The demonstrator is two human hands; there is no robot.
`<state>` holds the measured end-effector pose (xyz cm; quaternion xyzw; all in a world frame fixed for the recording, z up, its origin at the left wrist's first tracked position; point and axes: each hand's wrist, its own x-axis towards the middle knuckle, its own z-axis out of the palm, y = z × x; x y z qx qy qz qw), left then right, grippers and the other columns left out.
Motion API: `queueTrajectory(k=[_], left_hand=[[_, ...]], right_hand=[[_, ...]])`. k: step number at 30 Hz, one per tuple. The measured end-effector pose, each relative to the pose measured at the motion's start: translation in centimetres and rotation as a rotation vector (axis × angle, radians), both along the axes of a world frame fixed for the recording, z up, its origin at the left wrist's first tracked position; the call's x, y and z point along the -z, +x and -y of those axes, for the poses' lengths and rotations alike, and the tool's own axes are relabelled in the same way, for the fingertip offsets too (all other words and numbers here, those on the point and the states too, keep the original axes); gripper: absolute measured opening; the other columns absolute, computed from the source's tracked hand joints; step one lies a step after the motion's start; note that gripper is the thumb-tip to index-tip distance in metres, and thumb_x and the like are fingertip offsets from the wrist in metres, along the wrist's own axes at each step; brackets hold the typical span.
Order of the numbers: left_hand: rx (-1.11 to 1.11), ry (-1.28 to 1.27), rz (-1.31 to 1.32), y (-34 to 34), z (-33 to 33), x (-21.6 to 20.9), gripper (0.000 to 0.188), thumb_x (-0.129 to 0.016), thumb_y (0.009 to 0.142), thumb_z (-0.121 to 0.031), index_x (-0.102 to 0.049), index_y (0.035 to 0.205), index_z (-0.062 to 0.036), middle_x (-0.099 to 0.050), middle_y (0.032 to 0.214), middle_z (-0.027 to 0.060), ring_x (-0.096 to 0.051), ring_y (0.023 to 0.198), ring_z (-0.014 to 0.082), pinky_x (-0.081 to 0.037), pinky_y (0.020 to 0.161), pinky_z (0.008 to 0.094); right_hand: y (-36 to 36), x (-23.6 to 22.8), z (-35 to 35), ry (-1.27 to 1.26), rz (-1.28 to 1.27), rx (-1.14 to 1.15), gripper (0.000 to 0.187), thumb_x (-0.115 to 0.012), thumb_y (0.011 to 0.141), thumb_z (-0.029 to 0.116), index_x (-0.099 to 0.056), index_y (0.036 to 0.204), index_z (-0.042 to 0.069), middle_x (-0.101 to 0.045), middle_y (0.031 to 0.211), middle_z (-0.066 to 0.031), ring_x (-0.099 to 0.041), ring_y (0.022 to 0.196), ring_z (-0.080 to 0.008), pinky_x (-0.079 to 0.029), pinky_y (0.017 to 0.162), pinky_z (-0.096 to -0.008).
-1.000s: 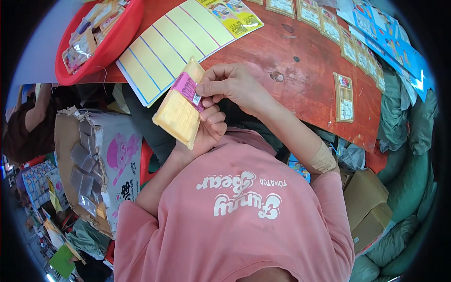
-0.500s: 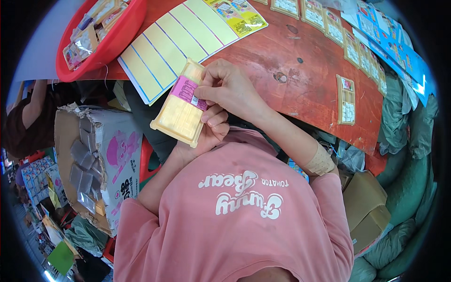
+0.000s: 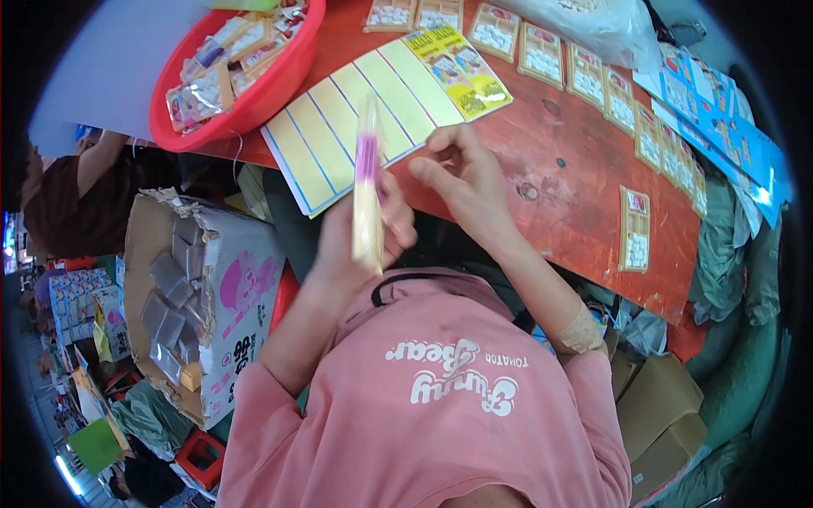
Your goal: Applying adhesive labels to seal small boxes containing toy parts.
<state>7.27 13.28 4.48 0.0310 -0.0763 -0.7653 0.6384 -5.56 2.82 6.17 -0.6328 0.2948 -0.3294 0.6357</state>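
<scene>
My left hand (image 3: 392, 222) grips a shallow tan plastic tray (image 3: 366, 233) with a purple label band (image 3: 367, 159) round it. The tray stands nearly edge-on to me and is smeared by motion, so its contents cannot be seen. To the right, my right hand (image 3: 467, 173) is apart from the tray, its fingers loosely bent and the thumb away from the index finger, with nothing between them. Behind both hands lies a stack of yellow sticker sheets (image 3: 339, 114), with printed yellow-and-pink labels at its far right end.
A red basin (image 3: 309, 63) of wrapped packs stands at the far left. Along the far and right side of the red table (image 3: 542, 220) run several trays of white pieces (image 3: 586, 76); one tray (image 3: 634, 229) sits apart. A carton (image 3: 229, 296) of clear plastic cases is at left.
My right hand has let go of the tray and moved right. The tray has turned from showing its broad face to edge-on in my left hand. The whole view has shifted slightly.
</scene>
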Motion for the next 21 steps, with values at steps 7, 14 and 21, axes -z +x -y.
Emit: queueTrajectory(k=[7,14,21], left_hand=[[-0.973,0.321,0.535,14.4,6.2,-8.3,0.039,-0.046,0.094,-0.035,-0.048,0.12,-0.0061,-0.058,0.112,0.0074,-0.058,0.099,0.0203,-0.051,0.083,0.0327],[-0.653,0.353,1.227,8.9,7.5,-7.5,0.034,-0.052,0.092,-0.022,-0.053,0.113,0.0032,-0.063,0.097,0.0128,-0.063,0.084,0.0192,-0.052,0.074,0.0259],[-1.011,0.003,2.619,8.0,16.6,1.0,0.03,-0.056,0.086,-0.025,-0.06,0.106,-0.0024,-0.062,0.095,0.0142,-0.055,0.1,0.0308,-0.042,0.087,0.0431]], right_hand=[[-1.5,2.2,0.9,-0.053,-0.068,0.05,0.014,-0.061,0.084,0.004,-0.049,0.091,0.005,-0.051,0.079,0.0024,-0.049,0.067,-0.0039,-0.041,0.059,-0.0175],[-2.3,2.0,1.8,-0.426,-0.239,0.077,0.015,-0.062,0.081,0.003,-0.054,0.094,0.002,-0.057,0.091,-0.0059,-0.057,0.078,-0.015,-0.045,0.068,-0.0255],[-2.3,0.8,3.6,-0.517,-0.223,-0.024,0.014,-0.061,0.081,0.004,-0.057,0.093,0.001,-0.06,0.096,-0.0108,-0.059,0.086,-0.0246,-0.047,0.072,-0.031]])
